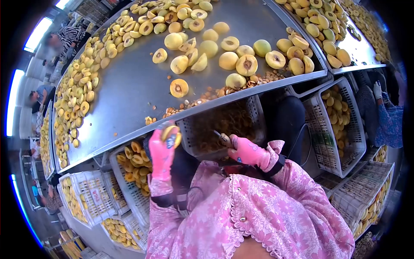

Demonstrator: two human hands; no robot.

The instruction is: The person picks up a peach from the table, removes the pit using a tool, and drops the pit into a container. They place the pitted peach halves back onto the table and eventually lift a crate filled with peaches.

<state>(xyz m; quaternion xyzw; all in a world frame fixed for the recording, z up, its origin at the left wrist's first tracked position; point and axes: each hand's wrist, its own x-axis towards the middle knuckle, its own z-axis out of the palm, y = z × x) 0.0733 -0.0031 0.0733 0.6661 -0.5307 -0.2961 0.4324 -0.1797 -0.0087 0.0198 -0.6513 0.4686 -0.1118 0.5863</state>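
My left hand (pixel 162 156), in a pink glove, is raised beside the table edge with its fingers closed on a yellow peach half (pixel 171 134); motion blurs it a little. In a pink glove as well, my right hand (pixel 248 151) grips a small pitting knife (pixel 224 139) by its short handle, thin metal tip pointing left. Between the two hands, lower down, is a crate (pixel 199 149) with brown pits in it. The nearest cut peach (pixel 179 88) lies on the metal table (pixel 125 103) with its cut face up.
Peach halves (pixel 82 93) are heaped along the table's left side. Loose pits (pixel 207 96) line its raised front edge. Crates of peach halves stand at left (pixel 142 196) and right (pixel 321 134) of my legs. Other people (pixel 71 39) are at the far left, and another person (pixel 388 116) at right.
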